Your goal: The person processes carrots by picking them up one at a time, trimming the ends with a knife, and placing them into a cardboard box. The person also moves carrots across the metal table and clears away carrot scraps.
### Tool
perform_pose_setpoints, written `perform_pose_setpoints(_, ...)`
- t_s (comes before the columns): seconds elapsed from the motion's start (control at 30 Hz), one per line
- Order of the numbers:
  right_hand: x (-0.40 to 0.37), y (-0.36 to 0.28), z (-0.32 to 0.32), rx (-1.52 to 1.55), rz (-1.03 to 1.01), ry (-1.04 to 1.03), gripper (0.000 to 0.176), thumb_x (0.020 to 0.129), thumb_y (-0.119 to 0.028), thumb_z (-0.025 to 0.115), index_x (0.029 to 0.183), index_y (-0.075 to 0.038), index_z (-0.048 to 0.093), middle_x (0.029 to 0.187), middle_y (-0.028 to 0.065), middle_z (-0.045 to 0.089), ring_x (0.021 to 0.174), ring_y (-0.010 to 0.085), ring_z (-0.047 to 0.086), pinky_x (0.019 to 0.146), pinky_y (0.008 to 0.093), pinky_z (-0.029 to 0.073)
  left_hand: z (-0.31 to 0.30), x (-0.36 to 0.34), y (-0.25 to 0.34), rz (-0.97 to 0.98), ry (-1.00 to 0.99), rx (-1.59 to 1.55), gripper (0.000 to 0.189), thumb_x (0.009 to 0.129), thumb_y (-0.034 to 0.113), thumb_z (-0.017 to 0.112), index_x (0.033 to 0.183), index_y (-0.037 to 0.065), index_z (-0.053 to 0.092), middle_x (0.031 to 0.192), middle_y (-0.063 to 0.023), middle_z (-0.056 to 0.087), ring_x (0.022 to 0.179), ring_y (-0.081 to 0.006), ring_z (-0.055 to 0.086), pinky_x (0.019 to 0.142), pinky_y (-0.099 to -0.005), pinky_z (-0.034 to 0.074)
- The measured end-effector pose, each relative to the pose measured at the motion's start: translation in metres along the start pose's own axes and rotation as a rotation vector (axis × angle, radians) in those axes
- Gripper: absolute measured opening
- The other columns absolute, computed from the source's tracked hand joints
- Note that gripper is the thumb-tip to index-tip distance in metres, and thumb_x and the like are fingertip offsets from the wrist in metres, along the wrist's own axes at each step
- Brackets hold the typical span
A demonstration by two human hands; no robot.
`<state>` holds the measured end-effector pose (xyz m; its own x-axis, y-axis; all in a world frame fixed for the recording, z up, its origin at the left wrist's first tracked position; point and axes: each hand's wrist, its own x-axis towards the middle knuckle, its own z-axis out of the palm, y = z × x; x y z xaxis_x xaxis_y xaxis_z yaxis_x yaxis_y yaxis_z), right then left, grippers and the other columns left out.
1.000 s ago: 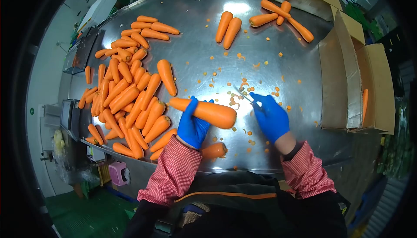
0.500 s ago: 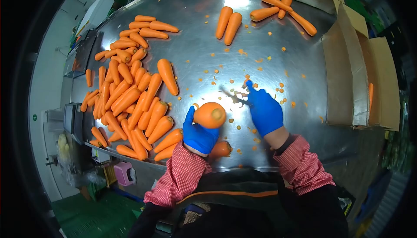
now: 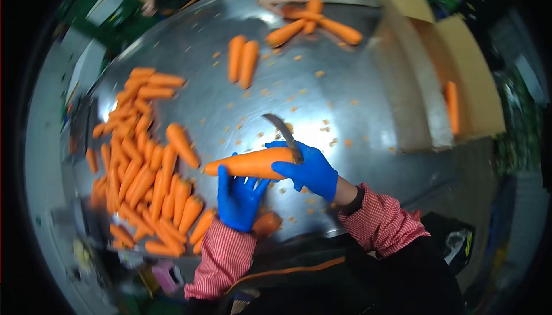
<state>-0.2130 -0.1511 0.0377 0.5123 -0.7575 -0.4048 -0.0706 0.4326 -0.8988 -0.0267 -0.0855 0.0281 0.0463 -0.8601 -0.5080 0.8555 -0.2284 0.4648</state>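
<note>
A large carrot (image 3: 250,162) lies level between my gloved hands, above the metal table. My left hand (image 3: 238,203) is at its narrow end, the thumb in front and a blue fingertip showing above the far side; the other fingers are spread below. Around the thick end, my right hand (image 3: 310,171) is closed, with its thumb on the near side. The same hand also has a knife with a curved dark blade (image 3: 282,128), which points up and away from the carrot. The knife's handle is hidden in the glove. Another carrot (image 3: 267,223) rests beside my left wrist.
A big pile of carrots (image 3: 138,171) covers the table's left side. Two carrots (image 3: 242,62) lie farther back, near a crossed group (image 3: 313,22) that another person's hand (image 3: 279,0) touches. Cut bits dot the metal table (image 3: 195,96). Cardboard boxes (image 3: 414,79) stand at right.
The carrot has turned from end-on to sideways, and my right hand has come left onto its thick end, still with the knife. The view has shifted; another person's hands now show at the back.
</note>
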Motion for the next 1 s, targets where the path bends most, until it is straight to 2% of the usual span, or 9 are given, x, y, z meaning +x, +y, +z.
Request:
perform_pose_setpoints(0.1, -0.040, -0.023, -0.049, 0.341, -0.225, 0.214, 0.044, 0.089, -0.027, 0.061, 0.124, -0.002, 0.055, 0.093, 0.0111, 0.067, 0.065, 0.0074, 0.060, 0.048, 0.0182, 0.045, 0.000, 0.003, -0.012, -0.064, -0.174, 0.181, 0.049, 0.095, 0.048, 0.046, 0.128, 0.011, 0.051, 0.112, -0.0130, 0.062, 0.113, -0.0314, 0.057, 0.095, -0.0498, 0.047)
perform_pose_setpoints(0.2, -0.065, -0.033, -0.105, 0.520, -0.547, 0.572, 0.057, 0.093, -0.052, 0.044, 0.116, 0.000, 0.054, 0.073, 0.0066, 0.058, 0.050, 0.0093, 0.050, 0.045, 0.0222, 0.041, -0.005, 0.010, -0.022, -0.168, -0.104, 0.203, 0.045, 0.096, 0.044, 0.046, 0.126, 0.011, 0.052, 0.103, -0.0119, 0.065, 0.104, -0.0303, 0.062, 0.089, -0.0467, 0.052)
perform_pose_setpoints(0.33, -0.077, -0.050, -0.142, 0.779, -0.851, 0.551, 0.055, 0.097, -0.051, 0.039, 0.121, -0.004, 0.053, 0.072, 0.0045, 0.057, 0.049, 0.0105, 0.049, 0.045, 0.0248, 0.041, -0.011, 0.011, -0.033, -0.260, -0.054, 0.176, 0.040, 0.097, 0.040, 0.047, 0.124, 0.011, 0.054, 0.099, -0.0115, 0.066, 0.103, -0.0299, 0.062, 0.089, -0.0465, 0.052)
perform_pose_setpoints(0.43, -0.050, -0.018, -0.114, 0.414, -0.571, 0.616, 0.045, 0.097, -0.037, 0.047, 0.129, -0.005, 0.050, 0.075, 0.0017, 0.055, 0.052, 0.0074, 0.047, 0.046, 0.0202, 0.041, -0.011, 0.012, -0.038, -0.264, -0.049, 0.198, 0.037, 0.096, 0.038, 0.050, 0.122, 0.011, 0.055, 0.099, -0.0112, 0.066, 0.102, -0.0300, 0.062, 0.090, -0.0469, 0.051)
perform_pose_setpoints(0.5, -0.027, -0.027, -0.093, 0.215, -0.180, 0.470, 0.033, 0.093, -0.023, 0.057, 0.121, -0.004, 0.058, 0.078, 0.0014, 0.058, 0.062, 0.0064, 0.056, 0.051, 0.0185, 0.043, -0.016, 0.015, -0.036, -0.267, -0.040, 0.239, 0.042, 0.095, 0.037, 0.051, 0.127, 0.009, 0.050, 0.106, -0.0131, 0.061, 0.107, -0.0320, 0.058, 0.094, -0.0474, 0.048)
perform_pose_setpoints(0.6, 0.052, 0.002, -0.131, -0.125, -0.197, 0.614, 0.042, 0.089, -0.030, 0.063, 0.121, -0.004, 0.057, 0.085, 0.0082, 0.064, 0.070, 0.0164, 0.062, 0.068, 0.0296, 0.050, -0.027, 0.022, -0.028, -0.262, 0.021, 0.304, 0.044, 0.093, 0.037, 0.053, 0.128, 0.009, 0.049, 0.112, -0.0136, 0.057, 0.110, -0.0319, 0.055, 0.096, -0.0480, 0.045)
perform_pose_setpoints(0.7, 0.112, -0.016, -0.200, -0.723, -0.123, 0.846, 0.060, 0.084, -0.036, 0.066, 0.134, -0.010, 0.045, 0.109, 0.0158, 0.061, 0.092, 0.0300, 0.064, 0.082, 0.0371, 0.050, -0.033, 0.022, -0.019, -0.228, 0.128, 0.311, 0.040, 0.092, 0.037, 0.054, 0.122, 0.011, 0.053, 0.113, -0.0140, 0.057, 0.110, -0.0308, 0.055, 0.097, -0.0484, 0.045)
perform_pose_setpoints(0.8, 0.169, -0.034, -0.257, -1.054, -0.075, 1.036, 0.072, 0.082, -0.037, 0.067, 0.142, -0.014, 0.034, 0.115, 0.0182, 0.060, 0.102, 0.0343, 0.062, 0.085, 0.0407, 0.050, -0.044, 0.031, -0.011, -0.219, 0.167, 0.217, 0.031, 0.094, 0.033, 0.053, 0.116, 0.011, 0.054, 0.098, -0.0120, 0.062, 0.105, -0.0304, 0.060, 0.091, -0.0470, 0.050)
perform_pose_setpoints(1.0, 0.218, -0.059, -0.307, -1.131, 0.197, 0.977, 0.066, 0.083, -0.034, 0.065, 0.140, -0.017, 0.036, 0.117, 0.0178, 0.059, 0.101, 0.0365, 0.062, 0.083, 0.0431, 0.051, -0.044, 0.055, -0.005, -0.191, 0.173, 0.244, 0.035, 0.095, 0.035, 0.050, 0.120, 0.011, 0.053, 0.109, -0.0149, 0.059, 0.110, -0.0310, 0.056, 0.097, -0.0468, 0.045)
